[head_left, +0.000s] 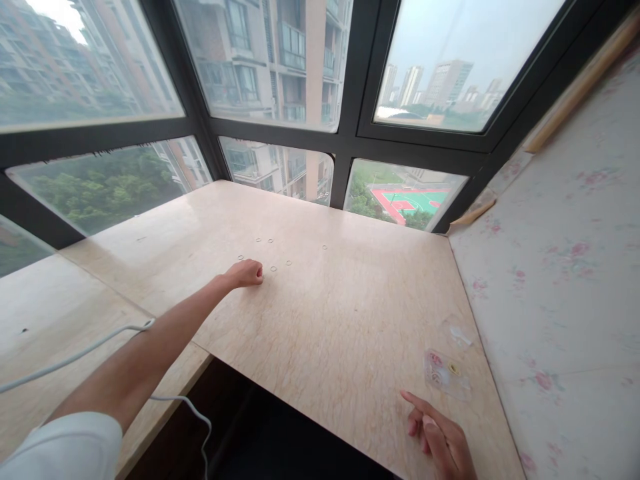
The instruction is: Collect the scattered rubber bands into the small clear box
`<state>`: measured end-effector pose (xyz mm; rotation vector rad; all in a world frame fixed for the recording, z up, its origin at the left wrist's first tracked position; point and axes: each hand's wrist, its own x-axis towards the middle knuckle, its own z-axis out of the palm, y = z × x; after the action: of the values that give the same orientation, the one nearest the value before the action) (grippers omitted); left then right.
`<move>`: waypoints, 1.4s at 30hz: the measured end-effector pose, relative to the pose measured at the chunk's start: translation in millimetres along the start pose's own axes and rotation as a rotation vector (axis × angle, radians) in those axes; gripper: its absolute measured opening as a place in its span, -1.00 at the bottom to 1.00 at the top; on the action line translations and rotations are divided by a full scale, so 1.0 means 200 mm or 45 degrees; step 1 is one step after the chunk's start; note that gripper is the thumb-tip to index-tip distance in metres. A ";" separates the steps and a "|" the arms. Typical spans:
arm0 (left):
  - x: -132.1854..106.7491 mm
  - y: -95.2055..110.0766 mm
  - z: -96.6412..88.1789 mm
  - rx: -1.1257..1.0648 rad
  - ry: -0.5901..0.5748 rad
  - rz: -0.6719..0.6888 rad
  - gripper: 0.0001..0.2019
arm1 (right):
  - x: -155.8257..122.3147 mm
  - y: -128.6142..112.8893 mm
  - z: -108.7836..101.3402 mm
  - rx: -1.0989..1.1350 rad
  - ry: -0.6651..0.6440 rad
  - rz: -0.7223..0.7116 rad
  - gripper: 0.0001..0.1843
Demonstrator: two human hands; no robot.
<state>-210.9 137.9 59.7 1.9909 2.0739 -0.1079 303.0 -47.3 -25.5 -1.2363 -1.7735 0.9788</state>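
Observation:
My left hand [246, 273] is closed in a fist on the pale stone-patterned tabletop [320, 320]; whatever it may hold is hidden. Several small thin rings lie around it: one ring [273, 269] just right of the fist, another ring [241, 257] beside its far edge, and a ring [325, 247] farther right. At the lower right, my right hand [437, 437] hovers near the table edge, index finger stretched out and the others loosely bent, with nothing visible in it. Just beyond it lies a clear plastic case [445, 375] containing a red piece and a yellow ring.
Another clear plastic piece [457, 333] lies behind the case, close to the flowered wall [565, 300]. A white cable [75, 358] runs by my left forearm and hangs over the front edge. Dark-framed windows [345, 137] border the far side.

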 end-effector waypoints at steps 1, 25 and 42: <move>0.00 0.00 0.01 -0.017 0.001 -0.001 -0.92 | 0.00 0.00 0.01 -0.050 0.007 -0.032 -0.58; -0.19 1.52 0.19 -1.506 -0.165 0.536 -0.77 | 0.07 -0.21 0.01 -0.215 0.084 -0.047 -0.65; -0.31 2.01 0.44 -0.689 0.022 1.167 -0.81 | 0.10 -0.25 0.02 -0.409 0.034 -0.002 -0.60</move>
<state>200.8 79.5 40.9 2.3071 0.8669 0.5724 276.4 -41.1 20.5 -1.4347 -1.9634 0.6892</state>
